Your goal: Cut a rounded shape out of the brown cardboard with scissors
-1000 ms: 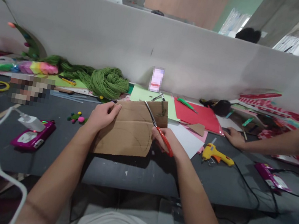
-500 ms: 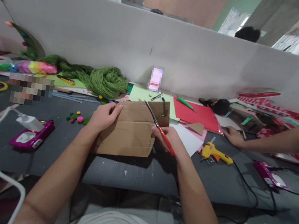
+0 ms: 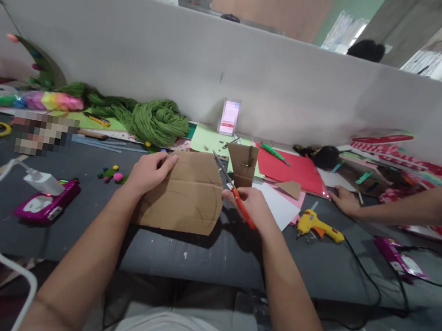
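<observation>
While held over the dark grey table (image 3: 230, 258), the brown cardboard sheet (image 3: 185, 199) is pinched at its far left corner by the left hand (image 3: 149, 171).
The right hand (image 3: 250, 208) is closed around red-handled scissors (image 3: 231, 190), hiding their loops; a small brown cardboard piece (image 3: 243, 164) stands just beyond the blades.

Matt brown cardboard (image 3: 183, 196) (creased), plastic-handled metal scissors (image 3: 233, 190).

brown cardboard (image 3: 181, 195), red-handled scissors (image 3: 232, 190)
</observation>
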`<state>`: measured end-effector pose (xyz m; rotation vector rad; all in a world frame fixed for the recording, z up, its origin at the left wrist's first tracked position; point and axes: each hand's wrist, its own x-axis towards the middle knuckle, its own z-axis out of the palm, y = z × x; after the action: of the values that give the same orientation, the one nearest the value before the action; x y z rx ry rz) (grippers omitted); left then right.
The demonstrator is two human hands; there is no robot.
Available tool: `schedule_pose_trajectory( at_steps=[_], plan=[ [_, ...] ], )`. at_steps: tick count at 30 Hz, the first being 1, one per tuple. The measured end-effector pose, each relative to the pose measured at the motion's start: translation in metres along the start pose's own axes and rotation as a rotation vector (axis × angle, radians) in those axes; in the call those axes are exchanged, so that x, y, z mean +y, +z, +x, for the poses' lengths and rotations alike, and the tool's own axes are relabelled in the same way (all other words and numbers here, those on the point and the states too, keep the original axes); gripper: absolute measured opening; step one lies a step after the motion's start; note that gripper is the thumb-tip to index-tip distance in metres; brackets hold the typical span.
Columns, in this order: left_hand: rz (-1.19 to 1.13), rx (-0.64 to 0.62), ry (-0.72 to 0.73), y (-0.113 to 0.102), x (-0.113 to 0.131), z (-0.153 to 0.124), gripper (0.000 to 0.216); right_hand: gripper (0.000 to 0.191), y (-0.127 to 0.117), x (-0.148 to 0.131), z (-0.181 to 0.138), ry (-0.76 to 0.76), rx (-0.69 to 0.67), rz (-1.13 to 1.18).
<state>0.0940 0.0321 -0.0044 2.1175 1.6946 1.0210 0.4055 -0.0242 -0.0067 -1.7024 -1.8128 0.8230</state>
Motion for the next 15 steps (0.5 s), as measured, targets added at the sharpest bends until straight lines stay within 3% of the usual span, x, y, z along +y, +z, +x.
schedule_pose_trajectory(
  at_steps=[5, 8, 11, 15],
  plan=[
    [-0.046, 0.030, -0.007, -0.003, -0.002, 0.002, 0.045, 0.054, -0.013, 0.001, -0.003, -0.031, 0.029, 0.311],
    [-0.088, 0.061, -0.027, -0.004, -0.004, 0.003, 0.044, 0.056, -0.030, 0.010, -0.002, -0.017, 0.274, 0.429],
    [-0.090, 0.058, -0.045, -0.003, -0.006, 0.004, 0.045, 0.056, -0.046, 0.034, 0.007, 0.091, 0.418, 0.313],
    [-0.061, 0.033, -0.055, -0.002, -0.008, 0.005, 0.046, 0.054, -0.053, 0.073, 0.025, 0.170, 0.348, 0.111]
  ],
)
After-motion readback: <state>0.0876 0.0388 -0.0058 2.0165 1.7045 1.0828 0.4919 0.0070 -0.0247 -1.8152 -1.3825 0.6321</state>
